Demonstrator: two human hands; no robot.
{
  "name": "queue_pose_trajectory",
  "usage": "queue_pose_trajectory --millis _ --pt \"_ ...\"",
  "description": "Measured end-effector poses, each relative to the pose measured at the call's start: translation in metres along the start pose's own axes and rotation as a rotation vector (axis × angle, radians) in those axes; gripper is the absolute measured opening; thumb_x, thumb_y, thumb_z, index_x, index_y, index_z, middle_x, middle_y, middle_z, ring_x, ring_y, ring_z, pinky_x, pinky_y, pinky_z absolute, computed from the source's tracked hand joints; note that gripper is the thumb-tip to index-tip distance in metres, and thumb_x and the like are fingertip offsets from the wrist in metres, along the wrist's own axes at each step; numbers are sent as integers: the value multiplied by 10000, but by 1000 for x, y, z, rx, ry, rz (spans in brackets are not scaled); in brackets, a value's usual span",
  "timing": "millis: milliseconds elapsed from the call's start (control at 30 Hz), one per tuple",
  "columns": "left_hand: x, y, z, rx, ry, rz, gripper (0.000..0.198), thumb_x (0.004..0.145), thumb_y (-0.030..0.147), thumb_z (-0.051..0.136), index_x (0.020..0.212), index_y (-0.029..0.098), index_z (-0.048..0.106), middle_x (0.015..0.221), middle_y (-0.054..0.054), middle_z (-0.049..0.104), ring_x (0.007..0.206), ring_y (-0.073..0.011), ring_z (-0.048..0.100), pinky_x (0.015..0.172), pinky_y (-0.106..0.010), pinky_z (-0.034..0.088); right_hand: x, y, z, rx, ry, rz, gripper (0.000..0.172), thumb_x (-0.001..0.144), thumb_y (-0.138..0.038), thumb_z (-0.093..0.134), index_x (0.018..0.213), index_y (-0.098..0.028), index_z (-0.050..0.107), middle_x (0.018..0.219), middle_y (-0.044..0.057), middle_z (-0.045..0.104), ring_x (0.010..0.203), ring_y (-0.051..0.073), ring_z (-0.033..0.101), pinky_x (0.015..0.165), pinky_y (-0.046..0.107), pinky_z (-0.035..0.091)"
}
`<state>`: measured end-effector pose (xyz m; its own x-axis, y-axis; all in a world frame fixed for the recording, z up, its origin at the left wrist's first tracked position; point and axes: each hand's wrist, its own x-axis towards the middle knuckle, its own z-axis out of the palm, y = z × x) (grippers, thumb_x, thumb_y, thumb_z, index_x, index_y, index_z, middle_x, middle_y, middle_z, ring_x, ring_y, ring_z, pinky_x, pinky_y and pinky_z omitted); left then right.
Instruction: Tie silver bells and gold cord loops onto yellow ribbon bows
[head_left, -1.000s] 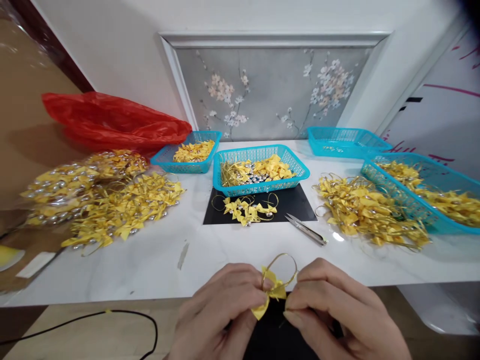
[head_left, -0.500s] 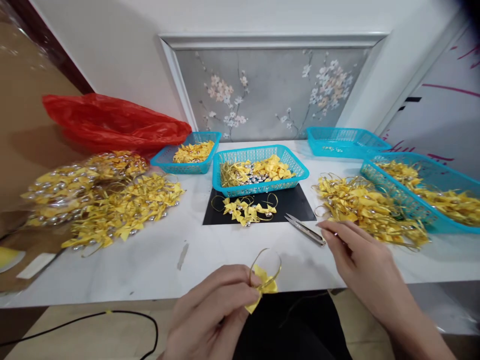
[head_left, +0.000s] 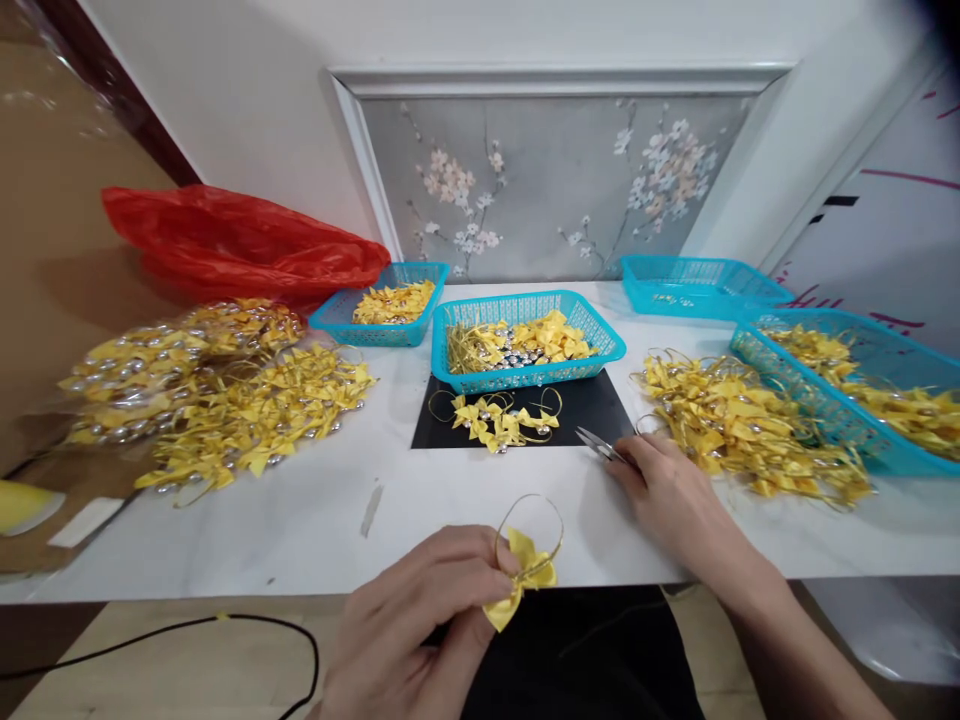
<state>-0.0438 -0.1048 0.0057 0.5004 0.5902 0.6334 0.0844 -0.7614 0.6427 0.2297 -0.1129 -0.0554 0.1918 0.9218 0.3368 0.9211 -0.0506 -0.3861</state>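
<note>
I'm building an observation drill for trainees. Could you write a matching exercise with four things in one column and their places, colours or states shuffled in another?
1. thread snips
2. plastic bag
3. ribbon bow with gold loop
4. black sheet

A. red
B. partly beneath the centre blue basket
C. pinched by the left hand
D. touched by the right hand

Pairs: 1-D; 2-A; 3-C; 4-B
</note>
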Motion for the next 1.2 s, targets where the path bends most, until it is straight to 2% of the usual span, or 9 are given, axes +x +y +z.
queue_pose_trajectory --millis 133,200,267,367,467,533,767,1000,1200 --pt "-2 1 0 -6 -5 -5 425 758 -102 588 1032 217 654 940 -41 725 884 -182 728 777 -258 624 -22 -22 -27 183 7 -96 222 987 -262 402 790 -221 496 743 20 578 653 159 591 581 256 479" --pt "-1 1 0 -2 -11 -5 417 765 -100 584 1024 219 652 936 -38 722 883 -176 729 767 -242 620 -35 -38 -44 432 -15 -190 234 999 -210 387 775 -231 450 745 9 562 660 141 588 589 227 496" --pt "0 2 -1 1 -11 -1 410 767 -96 586 1016 224 653 936 -36 725 883 -175 731 766 -239 619 -45 -52 -59 518 -27 -283 148 991 -168 403 904 -228 506 875 41 618 793 151 632 664 215 535" --pt "2 3 -1 6 -11 21 401 762 -86 596 1006 225 659 944 -42 732 880 -182 735 774 -245 620 -50 -64 -71 514 -39 -392 180 1013 -186 367 992 -224 541 971 64 660 884 153 664 748 200 559" --pt "2 4 -2 18 -18 33 407 754 -90 595 1006 222 665 956 -49 736 879 -182 737 784 -241 617 -49 -66 -71 421 -32 -482 267 1045 -296 332 974 -212 575 909 58 685 823 147 685 720 194 569" --pt "1 5 -3 24 -27 40 416 749 -95 598 1012 220 666 953 -47 734 877 -177 737 801 -240 615 -47 -66 -68 322 67 -505 276 1048 -326 331 1021 -205 577 900 65 705 799 166 690 720 232 574" --pt "3 3 -4 -5 -63 56 452 751 -130 556 1034 211 647 960 -44 718 908 -156 725 833 -213 599 -43 -61 -64 98 200 -590 207 982 -216 493 1162 -151 571 858 88 711 726 221 636 633 352 484" --pt "4 4 -3 -25 -84 44 457 752 -126 547 1038 217 643 963 -49 718 903 -162 727 818 -219 601 -39 -66 -65 55 307 -655 130 936 -129 571 1036 -108 651 754 51 713 628 164 589 588 331 391" --pt "4 5 -2 -20 -73 57 453 748 -130 544 1032 207 649 966 -55 715 907 -163 726 817 -213 596 -41 -67 -64 29 280 -692 148 931 -121 594 1066 -100 651 784 49 731 648 155 604 601 326 380"
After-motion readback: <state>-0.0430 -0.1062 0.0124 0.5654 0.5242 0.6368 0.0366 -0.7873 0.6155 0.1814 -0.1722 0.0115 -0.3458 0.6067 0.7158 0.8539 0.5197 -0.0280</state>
